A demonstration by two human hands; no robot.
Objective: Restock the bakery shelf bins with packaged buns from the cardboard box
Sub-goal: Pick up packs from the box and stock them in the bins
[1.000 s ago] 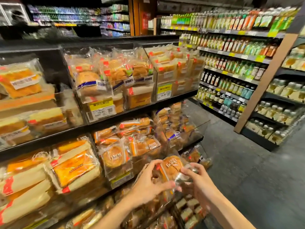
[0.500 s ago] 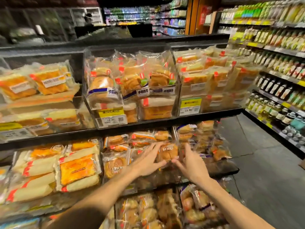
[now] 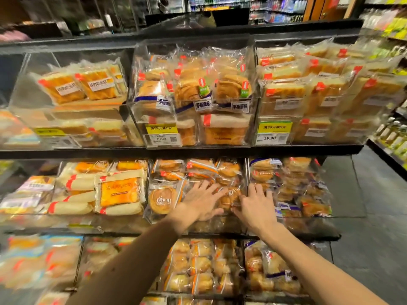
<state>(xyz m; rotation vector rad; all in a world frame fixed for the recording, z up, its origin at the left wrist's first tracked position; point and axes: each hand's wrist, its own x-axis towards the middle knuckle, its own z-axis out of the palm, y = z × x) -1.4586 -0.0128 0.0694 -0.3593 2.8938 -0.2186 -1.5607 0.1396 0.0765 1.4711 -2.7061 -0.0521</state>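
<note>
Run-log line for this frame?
left hand: open, pressing packaged bun | right hand: open, touching it | place: middle-shelf bin | step: placing

Cannot read the yellow price tag at middle left: smeared print. Cannot tell apart the packs at lower left, only blurred orange and pale shapes. Cannot name the bottles at the right edge, blurred and cut by the frame. Cannot see the whole packaged bun at centre: partly covered by fingers of the left hand and right hand. Cut off at the bottom edge: left forearm, right forearm, lowest row of packs. Too blurred to identify at upper right: far aisle.
</note>
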